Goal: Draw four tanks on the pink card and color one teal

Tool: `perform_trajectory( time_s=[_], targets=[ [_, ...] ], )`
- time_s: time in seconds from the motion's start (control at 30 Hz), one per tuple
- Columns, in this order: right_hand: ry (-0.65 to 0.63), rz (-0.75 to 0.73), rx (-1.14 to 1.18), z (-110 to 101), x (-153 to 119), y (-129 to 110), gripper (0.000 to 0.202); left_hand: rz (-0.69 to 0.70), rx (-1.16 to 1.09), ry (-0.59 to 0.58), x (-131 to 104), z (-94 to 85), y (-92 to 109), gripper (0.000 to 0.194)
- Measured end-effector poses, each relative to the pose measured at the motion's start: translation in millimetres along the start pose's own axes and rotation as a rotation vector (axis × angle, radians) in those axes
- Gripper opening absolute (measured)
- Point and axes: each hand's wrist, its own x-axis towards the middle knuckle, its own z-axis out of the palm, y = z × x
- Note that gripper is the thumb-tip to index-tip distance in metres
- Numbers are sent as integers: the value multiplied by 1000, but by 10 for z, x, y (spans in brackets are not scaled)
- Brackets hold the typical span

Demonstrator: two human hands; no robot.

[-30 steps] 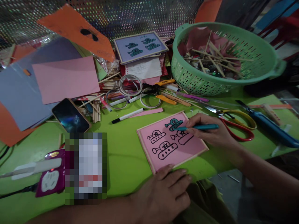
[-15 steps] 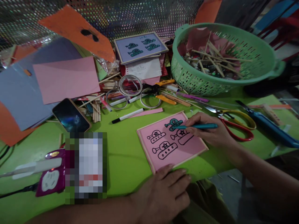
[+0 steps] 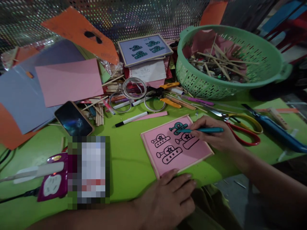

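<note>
A pink card [image 3: 192, 155] with thin wooden strips along its edges lies on the green table. Several tank shapes with stars are drawn on it in black outline, and the upper right tank [image 3: 177, 127] is coloured teal. Between the thumb and fingers of my right hand [image 3: 217, 138] is a teal marker [image 3: 212, 130], its tip at the lower part of the teal tank. My right hand partly covers the tank below it. My left hand [image 3: 172, 193] rests flat at the card's near edge, fingers stretched out and holding nothing.
Right of the card lie red-and-yellow scissors [image 3: 247, 129] and a blue tool [image 3: 278, 127]. Behind stand a green basket [image 3: 201, 83] of sticks and a framed purple card [image 3: 145, 48]. Tape rolls [image 3: 134, 95], a black-and-white marker [image 3: 131, 119], a phone [image 3: 74, 118] and a purple power strip [image 3: 54, 182] lie leftward.
The marker tip stays on the teal tank with hardly any visible movement. Both hands keep their places, and the view has shifted very slightly.
</note>
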Motion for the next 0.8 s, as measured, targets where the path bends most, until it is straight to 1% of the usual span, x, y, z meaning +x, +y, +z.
perform_trajectory(
  time_s=[0.17, 0.67, 0.8],
  targets=[
    [-7, -10, 0, 2, 1, -20, 19, 10, -7, 11, -8, 12, -5, 23],
    [-60, -24, -28, -21, 0, 13, 16, 9, -14, -20, 9, -9, -6, 23],
    [-86, -16, -22, -18, 3, 4, 18, 8, -15, 6, 0, 8, 5, 22]
  ],
)
